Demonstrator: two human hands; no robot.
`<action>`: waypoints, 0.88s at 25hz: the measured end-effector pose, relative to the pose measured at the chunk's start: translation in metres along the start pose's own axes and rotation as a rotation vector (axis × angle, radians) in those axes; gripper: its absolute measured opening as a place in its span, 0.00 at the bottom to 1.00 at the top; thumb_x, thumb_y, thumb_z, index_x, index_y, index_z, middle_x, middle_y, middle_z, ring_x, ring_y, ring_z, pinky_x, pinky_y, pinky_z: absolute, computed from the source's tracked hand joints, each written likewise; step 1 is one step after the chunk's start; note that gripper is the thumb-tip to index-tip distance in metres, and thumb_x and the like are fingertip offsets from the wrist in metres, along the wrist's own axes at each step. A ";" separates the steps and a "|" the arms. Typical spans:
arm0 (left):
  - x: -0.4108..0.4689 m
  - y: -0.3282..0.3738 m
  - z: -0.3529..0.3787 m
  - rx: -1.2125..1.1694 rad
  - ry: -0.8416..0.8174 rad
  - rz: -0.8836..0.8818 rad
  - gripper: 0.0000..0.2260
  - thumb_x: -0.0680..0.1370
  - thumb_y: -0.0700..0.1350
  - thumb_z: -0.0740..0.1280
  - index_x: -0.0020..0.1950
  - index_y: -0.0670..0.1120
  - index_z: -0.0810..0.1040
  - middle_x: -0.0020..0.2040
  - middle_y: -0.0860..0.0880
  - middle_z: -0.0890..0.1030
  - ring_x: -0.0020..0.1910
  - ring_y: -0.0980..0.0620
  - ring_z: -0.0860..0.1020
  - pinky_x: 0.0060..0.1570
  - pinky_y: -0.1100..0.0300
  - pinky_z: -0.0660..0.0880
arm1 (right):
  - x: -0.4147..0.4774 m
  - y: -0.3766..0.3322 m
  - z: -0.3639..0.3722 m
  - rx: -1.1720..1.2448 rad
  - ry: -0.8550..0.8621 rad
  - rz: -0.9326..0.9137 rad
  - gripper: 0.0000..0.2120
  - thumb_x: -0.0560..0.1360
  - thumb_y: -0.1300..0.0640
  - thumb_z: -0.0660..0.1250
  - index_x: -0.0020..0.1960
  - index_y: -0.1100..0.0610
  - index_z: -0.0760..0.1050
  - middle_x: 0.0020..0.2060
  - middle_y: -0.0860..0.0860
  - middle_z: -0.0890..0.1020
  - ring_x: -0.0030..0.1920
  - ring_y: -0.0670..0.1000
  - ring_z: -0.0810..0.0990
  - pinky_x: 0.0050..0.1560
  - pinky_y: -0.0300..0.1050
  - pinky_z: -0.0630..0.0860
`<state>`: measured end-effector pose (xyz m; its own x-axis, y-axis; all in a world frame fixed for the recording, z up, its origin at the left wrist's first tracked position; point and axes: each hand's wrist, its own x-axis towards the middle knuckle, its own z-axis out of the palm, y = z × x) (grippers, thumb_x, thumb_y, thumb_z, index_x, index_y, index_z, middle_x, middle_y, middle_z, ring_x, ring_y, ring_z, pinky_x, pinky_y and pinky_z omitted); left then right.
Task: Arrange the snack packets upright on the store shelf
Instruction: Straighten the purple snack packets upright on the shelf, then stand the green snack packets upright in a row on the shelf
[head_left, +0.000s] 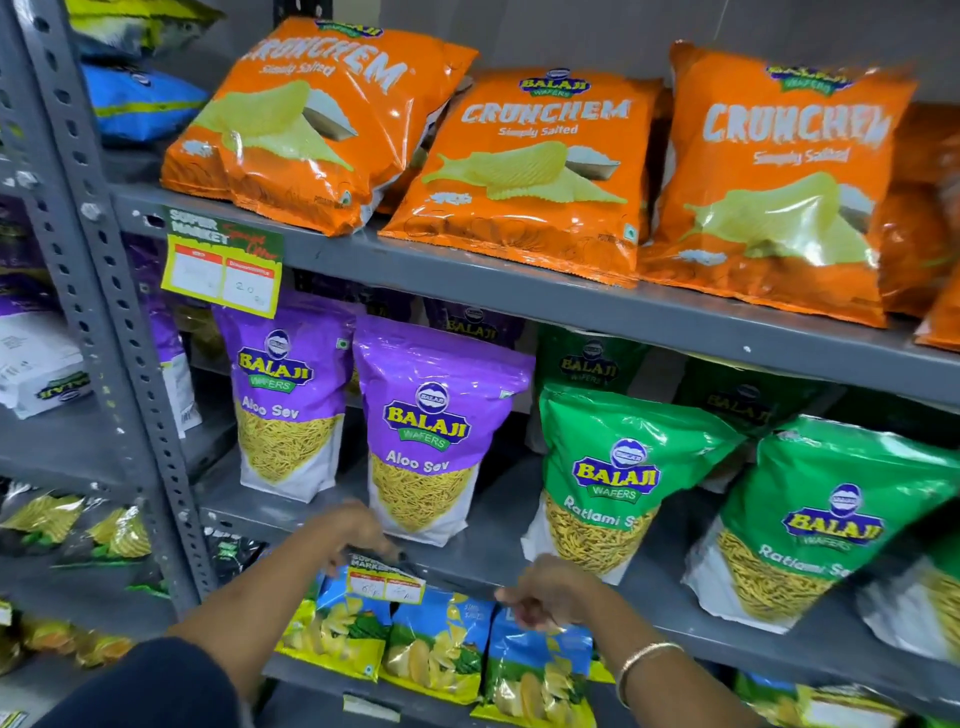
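Blue packets lean near both hands: left hand loosely curled, right hand pinched, so I'd grip tops and straighten.

"Crunchem" orange packets, "Balaji" purple pouches

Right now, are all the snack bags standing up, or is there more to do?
Mostly done: the purple Aloo Sev pouches and green Ratlami Sev pouches stand upright on the middle shelf. In hand: the left hand and right hand are at the blue-and-yellow chip packets below. Left: the orange Crunchem bags on top lean back, the leftmost one crooked.
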<state>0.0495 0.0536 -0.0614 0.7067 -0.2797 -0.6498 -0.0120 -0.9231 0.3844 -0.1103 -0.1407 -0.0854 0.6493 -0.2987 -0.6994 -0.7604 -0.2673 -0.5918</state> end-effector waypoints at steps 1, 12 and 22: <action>-0.008 0.007 0.000 0.102 -0.169 -0.052 0.24 0.73 0.50 0.67 0.63 0.38 0.66 0.57 0.39 0.75 0.61 0.43 0.75 0.61 0.52 0.72 | -0.007 0.017 -0.018 -0.040 -0.058 0.130 0.14 0.77 0.61 0.63 0.33 0.57 0.68 0.20 0.50 0.74 0.16 0.45 0.71 0.21 0.36 0.71; -0.008 0.137 0.103 -0.278 0.000 0.707 0.45 0.66 0.43 0.76 0.74 0.46 0.51 0.73 0.47 0.64 0.70 0.50 0.64 0.63 0.64 0.63 | -0.018 0.071 -0.097 0.244 0.410 -0.369 0.41 0.66 0.62 0.77 0.71 0.60 0.58 0.67 0.58 0.72 0.67 0.58 0.71 0.66 0.57 0.72; -0.004 0.131 0.100 -0.247 0.159 0.676 0.47 0.62 0.45 0.78 0.74 0.46 0.54 0.71 0.46 0.68 0.70 0.47 0.66 0.67 0.57 0.64 | -0.062 0.003 -0.126 0.896 0.477 -0.763 0.15 0.71 0.66 0.69 0.57 0.61 0.77 0.48 0.55 0.83 0.47 0.51 0.82 0.51 0.43 0.78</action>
<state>-0.0254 -0.0926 -0.0739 0.6959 -0.7075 -0.1231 -0.3348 -0.4712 0.8160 -0.1515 -0.2388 0.0064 0.7212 -0.6915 0.0401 0.1874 0.1391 -0.9724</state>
